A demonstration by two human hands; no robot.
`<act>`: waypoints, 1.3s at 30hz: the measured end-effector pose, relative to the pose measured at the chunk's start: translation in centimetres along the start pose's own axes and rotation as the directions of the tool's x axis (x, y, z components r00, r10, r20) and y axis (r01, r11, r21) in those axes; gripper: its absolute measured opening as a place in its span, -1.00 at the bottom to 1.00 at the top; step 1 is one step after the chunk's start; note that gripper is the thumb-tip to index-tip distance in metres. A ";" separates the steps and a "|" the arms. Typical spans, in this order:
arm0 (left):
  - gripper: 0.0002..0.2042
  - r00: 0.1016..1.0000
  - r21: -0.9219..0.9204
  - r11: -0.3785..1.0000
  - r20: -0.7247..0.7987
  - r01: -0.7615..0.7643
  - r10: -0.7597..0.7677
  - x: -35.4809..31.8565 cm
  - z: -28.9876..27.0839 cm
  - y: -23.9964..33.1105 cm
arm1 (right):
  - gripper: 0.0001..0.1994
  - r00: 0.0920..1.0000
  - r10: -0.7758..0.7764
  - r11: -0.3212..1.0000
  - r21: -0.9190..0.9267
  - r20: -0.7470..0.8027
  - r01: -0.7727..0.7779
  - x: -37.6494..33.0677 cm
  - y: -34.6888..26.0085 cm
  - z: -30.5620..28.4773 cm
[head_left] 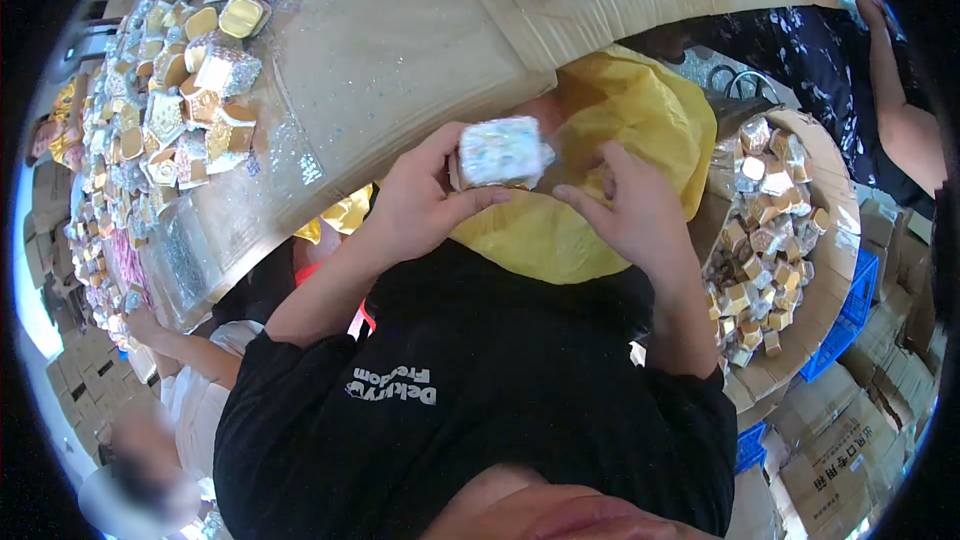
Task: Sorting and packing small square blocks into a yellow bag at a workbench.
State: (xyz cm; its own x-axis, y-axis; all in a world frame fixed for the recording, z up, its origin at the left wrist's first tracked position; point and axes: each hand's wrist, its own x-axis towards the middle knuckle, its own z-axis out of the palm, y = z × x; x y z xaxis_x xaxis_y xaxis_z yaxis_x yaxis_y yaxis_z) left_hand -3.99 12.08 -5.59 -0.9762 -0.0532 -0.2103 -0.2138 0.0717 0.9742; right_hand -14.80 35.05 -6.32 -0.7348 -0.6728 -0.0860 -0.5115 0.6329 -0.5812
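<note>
Clasping the wrapped block [502,152], left fingers [478,202] face half-open right fingers [586,208] just beside it.

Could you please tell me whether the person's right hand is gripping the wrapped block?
No, the left hand grips the wrapped block, and the right hand is apart from it.

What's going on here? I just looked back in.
The person's left hand holds a small film-wrapped block. The right hand is beside it, thumb and fingers parted. Yellow sheeting lies beneath both. More wrapped pieces crowd the table at left and a round cardboard bin at right.
</note>
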 end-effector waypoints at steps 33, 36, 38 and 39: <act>-0.53 0.959 -0.556 0.807 -0.281 -0.199 0.043 4.6 -7.3 2.4 | -0.15 0.175 0.983 0.182 0.131 -0.060 -0.975 -13.5 35.1 8.1; -0.52 0.957 -0.538 0.818 -0.285 -0.203 0.050 4.6 -6.8 2.2 | -0.25 0.181 0.983 0.159 0.318 0.041 -0.935 -14.3 34.1 7.4; -0.51 0.957 -0.535 0.823 -0.288 -0.191 0.034 4.4 -6.6 2.2 | -0.35 0.204 0.974 0.151 0.399 0.094 -0.905 -14.9 32.9 6.5; -0.51 0.960 -0.518 0.833 -0.276 -0.192 0.050 4.4 -6.4 2.2 | -0.41 0.221 0.969 0.161 0.406 0.107 -0.900 -15.7 32.7 6.0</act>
State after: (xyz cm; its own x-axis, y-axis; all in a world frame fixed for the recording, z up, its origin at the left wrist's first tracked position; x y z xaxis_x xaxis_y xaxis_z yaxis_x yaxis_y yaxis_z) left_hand -8.50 5.63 -3.82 -0.9375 -0.3224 -0.1307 0.0288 -0.4464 0.8944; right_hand -17.35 64.02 -28.83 -0.6109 0.4236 -0.6689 0.7597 0.5515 -0.3445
